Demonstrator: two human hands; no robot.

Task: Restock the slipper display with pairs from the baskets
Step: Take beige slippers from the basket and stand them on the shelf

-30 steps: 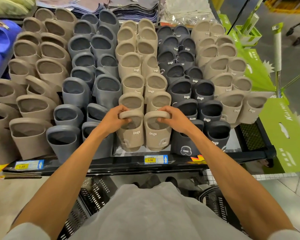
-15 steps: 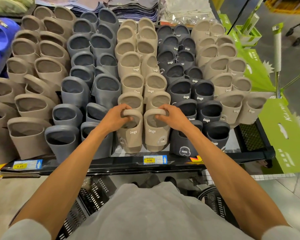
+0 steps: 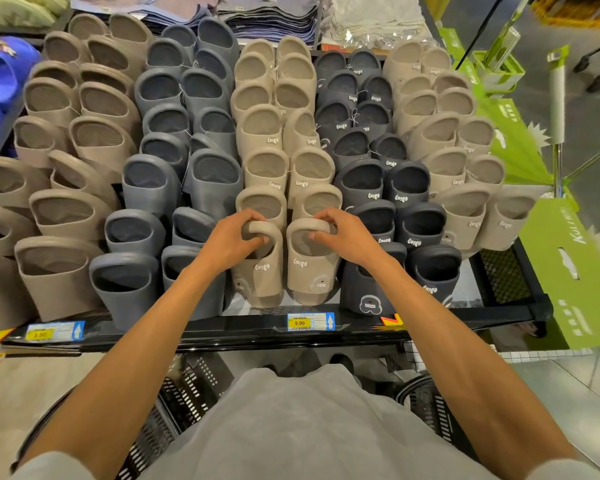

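the left hand (image 3: pixel 231 239) is gripping the top rim of the left beige slipper (image 3: pixel 258 271), and the right hand (image 3: pixel 347 237) is clamping the rim of the right beige slipper (image 3: pixel 310 268). the pair is standing at the near end of the beige column on the display shelf (image 3: pixel 222 332), just beside the dark slippers (image 3: pixel 433 271). i judge the placing step is almost finishing; next the hands should let go and reach a basket (image 3: pixel 187 389) below. each slipper's long axis is nearly upright, opening upward.

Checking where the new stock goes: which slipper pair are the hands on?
The beige front-row pair, directly above the 9.90 price tag. Left hand and right hand each grip one strap; the other pairs are untouched.
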